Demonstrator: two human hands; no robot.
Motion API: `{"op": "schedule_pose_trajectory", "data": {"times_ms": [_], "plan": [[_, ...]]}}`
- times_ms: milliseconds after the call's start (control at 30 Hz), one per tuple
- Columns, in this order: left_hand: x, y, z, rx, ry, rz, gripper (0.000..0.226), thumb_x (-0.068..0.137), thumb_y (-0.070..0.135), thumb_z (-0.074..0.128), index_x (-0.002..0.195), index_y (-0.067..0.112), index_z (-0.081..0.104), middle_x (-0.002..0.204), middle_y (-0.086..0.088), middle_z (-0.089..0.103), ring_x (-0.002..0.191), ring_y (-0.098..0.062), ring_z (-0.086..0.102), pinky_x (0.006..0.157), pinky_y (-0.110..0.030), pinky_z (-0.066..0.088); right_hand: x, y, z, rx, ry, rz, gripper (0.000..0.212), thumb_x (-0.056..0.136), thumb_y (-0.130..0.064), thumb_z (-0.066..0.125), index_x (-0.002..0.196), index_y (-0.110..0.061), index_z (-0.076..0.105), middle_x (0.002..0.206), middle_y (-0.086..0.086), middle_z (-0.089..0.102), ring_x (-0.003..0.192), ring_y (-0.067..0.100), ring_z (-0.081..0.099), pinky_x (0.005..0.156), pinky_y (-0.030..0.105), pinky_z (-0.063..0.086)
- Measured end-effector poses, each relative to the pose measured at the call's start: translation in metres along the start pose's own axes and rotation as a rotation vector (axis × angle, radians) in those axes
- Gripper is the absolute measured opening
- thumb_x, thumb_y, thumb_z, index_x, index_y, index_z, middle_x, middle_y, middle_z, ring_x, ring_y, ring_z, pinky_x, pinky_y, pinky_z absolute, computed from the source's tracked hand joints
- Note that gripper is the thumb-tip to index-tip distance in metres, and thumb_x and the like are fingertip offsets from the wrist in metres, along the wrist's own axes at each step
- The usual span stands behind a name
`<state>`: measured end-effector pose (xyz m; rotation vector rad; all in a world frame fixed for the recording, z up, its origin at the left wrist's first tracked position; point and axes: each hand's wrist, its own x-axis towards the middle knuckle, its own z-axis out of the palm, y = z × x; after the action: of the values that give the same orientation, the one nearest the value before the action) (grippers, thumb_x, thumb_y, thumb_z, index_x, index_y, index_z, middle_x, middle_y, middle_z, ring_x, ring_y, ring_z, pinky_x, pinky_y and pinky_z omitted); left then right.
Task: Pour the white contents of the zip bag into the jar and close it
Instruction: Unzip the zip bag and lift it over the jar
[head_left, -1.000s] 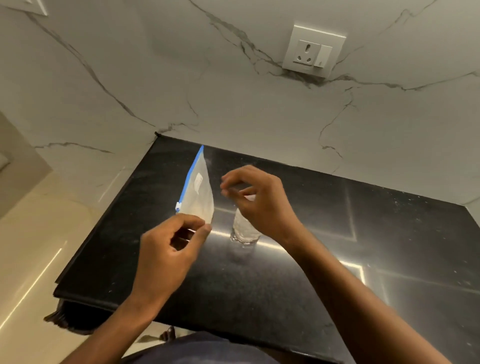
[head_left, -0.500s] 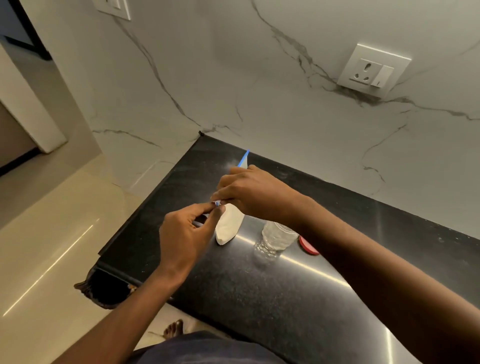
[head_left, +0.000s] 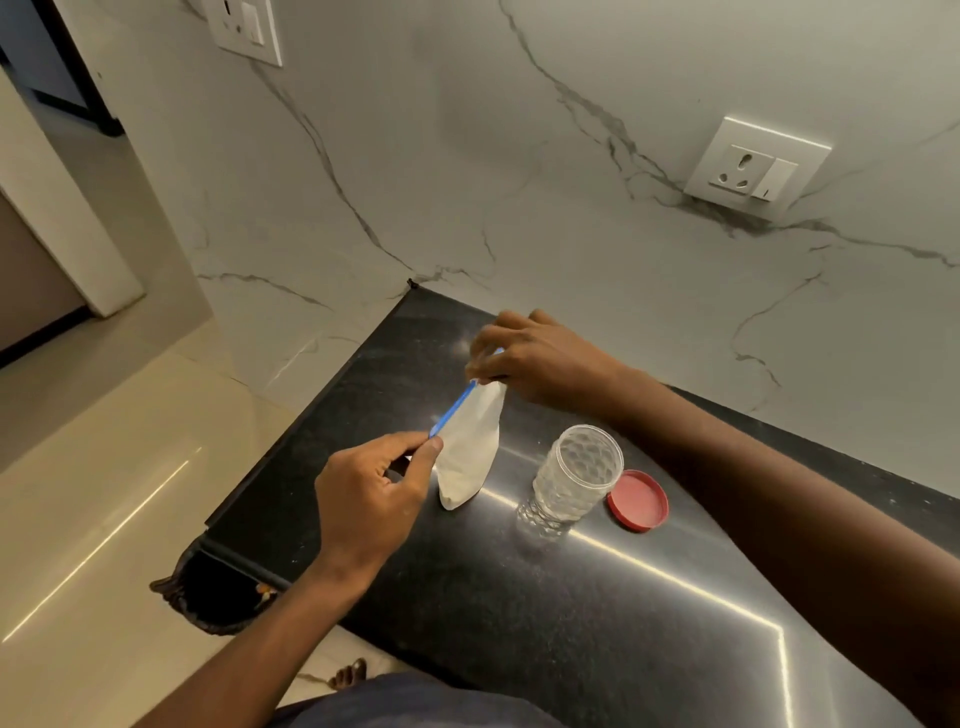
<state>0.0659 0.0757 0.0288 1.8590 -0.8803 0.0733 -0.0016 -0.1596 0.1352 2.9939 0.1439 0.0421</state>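
A small zip bag (head_left: 470, 447) with white contents and a blue zip strip stands with its bottom on the black counter (head_left: 571, 613). My left hand (head_left: 371, 499) pinches the near end of the blue strip. My right hand (head_left: 535, 361) pinches the far end of the bag's top. To the right of the bag stands a clear faceted jar (head_left: 574, 480), open and upright. Its red lid (head_left: 638, 500) lies flat on the counter just right of the jar.
A marble wall with a socket plate (head_left: 756, 174) rises behind the counter. The counter's left edge (head_left: 291, 441) drops to a beige floor. A dark object (head_left: 208, 592) sits below the near left corner. A foot shows by the lower edge.
My hands have drawn apart along the blue strip, the right one moving farther back. The camera has shifted, so the jar's open mouth and the red lid now show fully.
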Motion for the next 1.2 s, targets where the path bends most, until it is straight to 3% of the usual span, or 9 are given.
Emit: {"op": "schedule_pose_trajectory", "data": {"times_ms": [300, 367, 433, 500, 567, 633, 833, 1000, 1200], "plan": [[-0.003, -0.006, -0.002, -0.017, -0.009, 0.033, 0.03, 0.089, 0.037, 0.072, 0.102, 0.013, 0.083, 0.096, -0.001, 0.083, 0.075, 0.003, 0.071, 0.065, -0.016, 0.06, -0.004, 0.052, 0.008, -0.061, -0.013, 0.196, 0.034, 0.102, -0.032, 0.065, 0.136, -0.034, 0.068, 0.156, 0.003, 0.048, 0.14, 0.025, 0.044, 0.088, 0.031, 0.029], [0.0, -0.004, -0.004, -0.031, -0.048, -0.019, 0.033, 0.087, 0.041, 0.071, 0.104, 0.015, 0.082, 0.099, -0.001, 0.083, 0.078, 0.0, 0.073, 0.069, -0.019, 0.061, -0.004, 0.049, 0.008, -0.012, -0.008, 0.237, 0.033, 0.102, -0.031, 0.064, 0.135, -0.03, 0.069, 0.154, 0.003, 0.049, 0.136, 0.024, 0.049, 0.088, 0.03, 0.033], [0.005, -0.002, -0.009, -0.079, -0.105, -0.096, 0.038, 0.086, 0.051, 0.071, 0.106, 0.02, 0.081, 0.101, 0.004, 0.082, 0.086, -0.007, 0.076, 0.075, -0.025, 0.063, -0.006, 0.04, 0.005, 0.111, 0.055, 0.337, 0.037, 0.102, -0.03, 0.066, 0.138, -0.025, 0.066, 0.146, 0.005, 0.055, 0.123, 0.023, 0.058, 0.086, 0.027, 0.041], [0.015, 0.002, -0.018, -0.209, -0.169, -0.16, 0.036, 0.089, 0.061, 0.071, 0.107, 0.031, 0.079, 0.1, 0.016, 0.08, 0.094, -0.005, 0.075, 0.078, -0.018, 0.061, -0.013, 0.021, 0.005, 0.325, 0.235, 0.508, 0.038, 0.099, -0.028, 0.069, 0.136, -0.018, 0.064, 0.124, 0.004, 0.068, 0.099, 0.018, 0.068, 0.076, 0.017, 0.045], [0.032, 0.01, -0.022, -0.32, -0.206, -0.209, 0.028, 0.088, 0.062, 0.069, 0.105, 0.042, 0.076, 0.103, 0.025, 0.077, 0.101, 0.003, 0.072, 0.078, -0.01, 0.057, -0.019, -0.007, 0.01, 0.646, 0.444, 0.692, 0.023, 0.097, -0.027, 0.073, 0.114, -0.012, 0.072, 0.093, -0.002, 0.075, 0.071, 0.009, 0.071, 0.063, 0.009, 0.049], [0.055, 0.016, -0.018, -0.317, -0.259, -0.251, 0.01, 0.093, 0.052, 0.071, 0.1, 0.046, 0.075, 0.098, 0.034, 0.075, 0.098, 0.011, 0.07, 0.072, -0.006, 0.055, -0.02, -0.035, 0.019, 1.014, 0.493, 0.833, 0.019, 0.096, -0.03, 0.074, 0.096, -0.011, 0.074, 0.079, 0.001, 0.076, 0.059, 0.013, 0.072, 0.058, 0.018, 0.058], [0.103, 0.015, 0.007, -0.304, -0.593, -0.442, 0.015, 0.098, 0.018, 0.071, 0.09, 0.02, 0.083, 0.082, 0.006, 0.082, 0.083, -0.009, 0.08, 0.059, -0.014, 0.058, -0.005, -0.077, 0.046, 1.613, 0.527, 1.051, 0.031, 0.094, -0.037, 0.075, 0.099, -0.006, 0.077, 0.084, 0.009, 0.08, 0.069, 0.027, 0.079, 0.059, 0.033, 0.063], [0.109, 0.012, 0.012, -0.321, -0.576, -0.456, 0.016, 0.098, 0.02, 0.072, 0.093, 0.011, 0.085, 0.083, 0.0, 0.083, 0.083, -0.013, 0.081, 0.067, -0.02, 0.062, 0.005, -0.081, 0.053, 1.693, 0.543, 1.071, 0.02, 0.093, -0.03, 0.076, 0.097, -0.01, 0.079, 0.087, 0.007, 0.08, 0.074, 0.027, 0.08, 0.06, 0.032, 0.063], [0.106, 0.007, 0.01, -0.385, -0.584, -0.528, 0.015, 0.097, 0.021, 0.074, 0.094, 0.009, 0.083, 0.082, -0.003, 0.083, 0.081, -0.016, 0.081, 0.061, -0.017, 0.06, 0.003, -0.08, 0.057, 1.791, 0.523, 1.1, 0.02, 0.093, -0.026, 0.076, 0.104, -0.01, 0.077, 0.091, 0.008, 0.081, 0.077, 0.027, 0.08, 0.062, 0.033, 0.063]]}}
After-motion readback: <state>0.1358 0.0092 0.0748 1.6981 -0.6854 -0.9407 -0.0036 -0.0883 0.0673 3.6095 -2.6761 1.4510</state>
